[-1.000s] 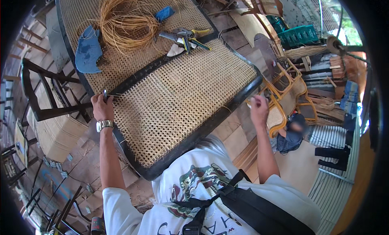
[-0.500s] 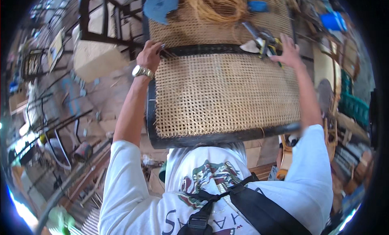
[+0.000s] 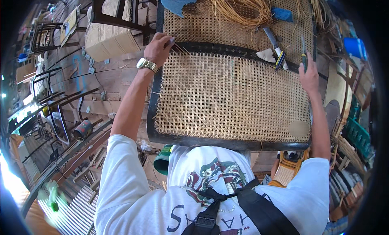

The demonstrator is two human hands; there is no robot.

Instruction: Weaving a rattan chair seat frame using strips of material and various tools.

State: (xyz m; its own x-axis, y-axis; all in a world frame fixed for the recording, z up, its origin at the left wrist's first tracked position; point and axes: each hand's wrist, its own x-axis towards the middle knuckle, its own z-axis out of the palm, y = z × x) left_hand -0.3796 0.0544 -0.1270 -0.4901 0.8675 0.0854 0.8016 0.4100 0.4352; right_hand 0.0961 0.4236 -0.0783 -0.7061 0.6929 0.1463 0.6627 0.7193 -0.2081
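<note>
In front of me lies a dark wooden frame (image 3: pixel 227 145) with a woven cane panel (image 3: pixel 231 97). My left hand (image 3: pixel 157 48), wearing a metal watch (image 3: pixel 147 65), is closed at the left end of the dark crossbar (image 3: pixel 219 47). Thin strands (image 3: pixel 181 49) show by its fingertips; what it pinches is unclear. My right hand (image 3: pixel 309 77) grips a slim tool (image 3: pixel 303 52) with a thin metal shaft and a green-and-yellow handle, upright above the frame's right side. Left of that hand, a yellow-and-dark-handled tool (image 3: pixel 279 60) and a white piece (image 3: pixel 266 55) lie by the crossbar.
A coil of cane strands (image 3: pixel 243 10), a blue sheet piece (image 3: pixel 178 0) and a blue block (image 3: pixel 282 14) lie on the far panel. A dark chair frame (image 3: pixel 117 22) and cardboard box (image 3: pixel 109 44) stand left. A green crate (image 3: pixel 358 129) is at right.
My right hand has drawn back to the right from the tools, lifting the slim tool away. My left hand stays near the crossbar's left end. The whole view has shifted slightly.
</note>
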